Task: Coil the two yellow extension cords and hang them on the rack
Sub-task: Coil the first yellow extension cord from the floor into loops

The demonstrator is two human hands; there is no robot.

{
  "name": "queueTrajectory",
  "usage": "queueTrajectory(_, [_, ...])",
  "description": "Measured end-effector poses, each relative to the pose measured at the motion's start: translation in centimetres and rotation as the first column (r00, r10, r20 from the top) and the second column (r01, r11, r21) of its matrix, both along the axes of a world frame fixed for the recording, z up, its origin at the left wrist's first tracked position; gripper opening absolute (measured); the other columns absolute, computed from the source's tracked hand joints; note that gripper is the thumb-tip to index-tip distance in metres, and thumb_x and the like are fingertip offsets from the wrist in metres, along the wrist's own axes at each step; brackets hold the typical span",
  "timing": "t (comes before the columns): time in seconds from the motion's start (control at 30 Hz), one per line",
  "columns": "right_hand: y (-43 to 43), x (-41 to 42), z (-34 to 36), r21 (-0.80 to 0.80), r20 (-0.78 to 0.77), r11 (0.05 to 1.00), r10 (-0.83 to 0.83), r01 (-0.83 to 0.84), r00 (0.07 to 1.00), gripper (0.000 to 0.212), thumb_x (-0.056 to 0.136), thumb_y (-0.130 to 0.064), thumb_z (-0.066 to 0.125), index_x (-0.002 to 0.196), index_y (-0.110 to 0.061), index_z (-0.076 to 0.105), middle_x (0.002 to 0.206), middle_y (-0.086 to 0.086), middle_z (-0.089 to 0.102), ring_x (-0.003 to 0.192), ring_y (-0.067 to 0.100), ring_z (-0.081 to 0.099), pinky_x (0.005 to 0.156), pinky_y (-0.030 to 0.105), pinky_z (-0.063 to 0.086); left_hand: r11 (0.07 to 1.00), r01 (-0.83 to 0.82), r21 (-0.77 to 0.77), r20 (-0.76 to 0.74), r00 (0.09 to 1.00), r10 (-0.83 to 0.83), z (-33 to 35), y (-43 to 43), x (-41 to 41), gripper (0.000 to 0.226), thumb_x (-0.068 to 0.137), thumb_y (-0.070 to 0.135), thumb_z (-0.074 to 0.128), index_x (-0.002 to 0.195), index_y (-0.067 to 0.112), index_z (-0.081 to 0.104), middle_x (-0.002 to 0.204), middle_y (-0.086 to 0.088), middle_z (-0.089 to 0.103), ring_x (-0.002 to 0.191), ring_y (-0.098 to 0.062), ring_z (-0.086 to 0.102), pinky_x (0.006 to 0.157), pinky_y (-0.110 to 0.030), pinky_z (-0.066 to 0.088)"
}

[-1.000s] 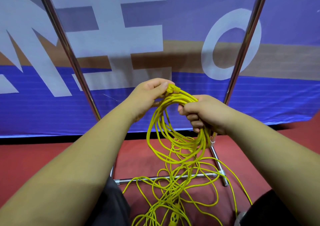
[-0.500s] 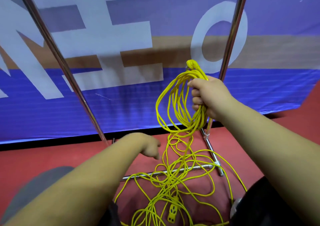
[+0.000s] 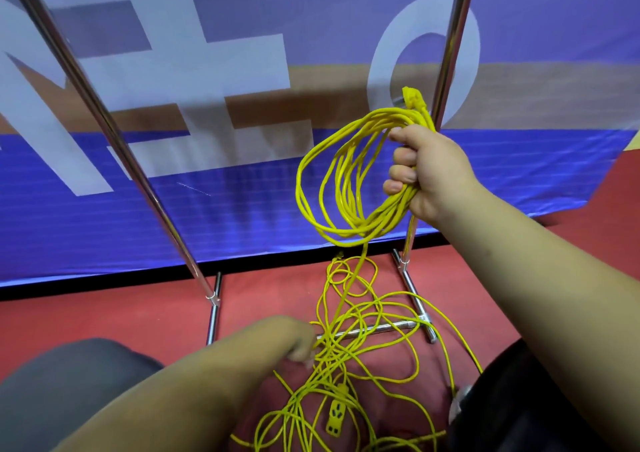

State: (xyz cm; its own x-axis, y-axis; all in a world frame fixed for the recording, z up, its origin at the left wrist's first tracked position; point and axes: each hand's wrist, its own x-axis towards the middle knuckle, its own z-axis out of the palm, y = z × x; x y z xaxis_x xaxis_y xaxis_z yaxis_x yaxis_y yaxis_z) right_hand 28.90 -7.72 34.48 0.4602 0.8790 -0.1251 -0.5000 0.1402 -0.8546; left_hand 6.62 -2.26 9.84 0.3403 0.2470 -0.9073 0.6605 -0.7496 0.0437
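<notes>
My right hand (image 3: 424, 174) grips a coil of yellow extension cord (image 3: 332, 181) held up at chest height, its plug (image 3: 414, 98) sticking out above the fist. One strand drops from the coil to a loose tangle of yellow cord (image 3: 356, 358) on the red floor, with a yellow socket end (image 3: 335, 417) lying in it. My left hand (image 3: 298, 342) is down low at the tangle, its fingers curled at the strands; the grip itself is hidden behind the hand. The metal rack's two uprights (image 3: 450, 46) (image 3: 104, 119) and base bars (image 3: 381, 328) stand just behind.
A blue and white banner (image 3: 225, 70) hangs close behind the rack. Red floor (image 3: 104, 313) spreads around the rack base. My knees in dark trousers (image 3: 69, 382) frame the tangle left and right.
My left hand let go of the coil and dropped to the tangle on the floor. My right hand lifted the coil up and to the right.
</notes>
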Motion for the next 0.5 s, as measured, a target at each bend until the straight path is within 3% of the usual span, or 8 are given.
queueTrajectory(0.1, [0.0, 0.5, 0.1, -0.006, 0.036, 1.0, -0.008, 0.008, 0.999, 0.02, 0.101, -0.013, 0.057, 0.085, -0.021, 0.049, 0.056, -0.005, 0.024, 0.041, 0.013, 0.021, 0.046, 0.024, 0.028, 0.991, -0.05, 0.125, 0.039, 0.998, 0.046, 1.8, 2.3, -0.3, 0.04, 0.101, -0.001, 0.054, 0.138, 0.011, 0.064, 0.13, -0.008, 0.069, 0.102, -0.017, 0.06, 0.082, -0.029, 0.047])
queueTrajectory(0.17, [0.0, 0.6, 0.0, -0.012, 0.1, 1.0, -0.006, 0.007, 0.995, 0.019, 0.1, -0.014, 0.058, 0.086, -0.021, 0.049, 0.056, -0.004, 0.025, 0.041, 0.014, 0.021, 0.047, 0.025, 0.029, 0.956, -0.188, 0.227, 0.176, 0.973, 0.149, 3.4, 3.9, -0.6, 0.026, 0.104, 0.016, 0.058, 0.125, 0.012, 0.074, 0.111, -0.004, 0.077, 0.086, -0.017, 0.063, 0.08, -0.029, 0.051])
queueTrajectory(0.23, [-0.1, 0.8, -0.1, -0.03, 0.198, 0.999, -0.011, 0.017, 0.98, 0.021, 0.099, -0.014, 0.06, 0.084, -0.022, 0.048, 0.058, -0.002, 0.027, 0.043, 0.016, 0.022, 0.047, 0.026, 0.028, 0.909, -0.344, 0.236, 0.353, 0.901, 0.25, 5.0, 5.1, -0.7, 0.03, 0.106, 0.026, 0.055, 0.105, 0.008, 0.079, 0.1, -0.006, 0.08, 0.074, -0.017, 0.066, 0.073, -0.027, 0.053])
queueTrajectory(0.33, [0.0, 0.7, -0.4, -0.059, 0.352, 0.998, -0.016, 0.039, 0.936, 0.015, 0.096, -0.014, 0.062, 0.088, -0.022, 0.051, 0.055, -0.001, 0.031, 0.043, 0.018, 0.025, 0.046, 0.027, 0.031, 0.814, -0.576, 0.069, 0.57, 0.693, 0.442, 7.5, 6.2, -0.6, 0.038, 0.107, 0.024, 0.053, 0.077, 0.012, 0.071, 0.089, -0.014, 0.079, 0.07, -0.022, 0.069, 0.066, -0.028, 0.054])
queueTrajectory(0.43, [0.2, 0.6, -0.6, -0.079, 0.436, 0.995, -0.014, 0.054, 0.9, 0.01, 0.095, -0.014, 0.062, 0.095, -0.02, 0.054, 0.053, -0.002, 0.034, 0.042, 0.019, 0.028, 0.046, 0.027, 0.033, 0.724, -0.689, -0.032, 0.695, 0.505, 0.511, 10.1, 7.0, -0.3, 0.036, 0.106, 0.021, 0.053, 0.076, 0.009, 0.069, 0.085, -0.021, 0.078, 0.068, -0.027, 0.067, 0.055, -0.027, 0.046])
queueTrajectory(0.5, [0.2, 0.5, -0.8, -0.085, 0.471, 0.995, -0.014, 0.061, 0.882, 0.012, 0.094, -0.015, 0.063, 0.09, -0.02, 0.054, 0.054, -0.001, 0.035, 0.044, 0.019, 0.029, 0.046, 0.029, 0.033, 0.674, -0.732, -0.095, 0.757, 0.387, 0.526, 11.9, 7.3, -0.1, 0.035, 0.106, 0.023, 0.055, 0.077, 0.009, 0.069, 0.083, -0.02, 0.077, 0.067, -0.026, 0.066, 0.058, -0.028, 0.044])
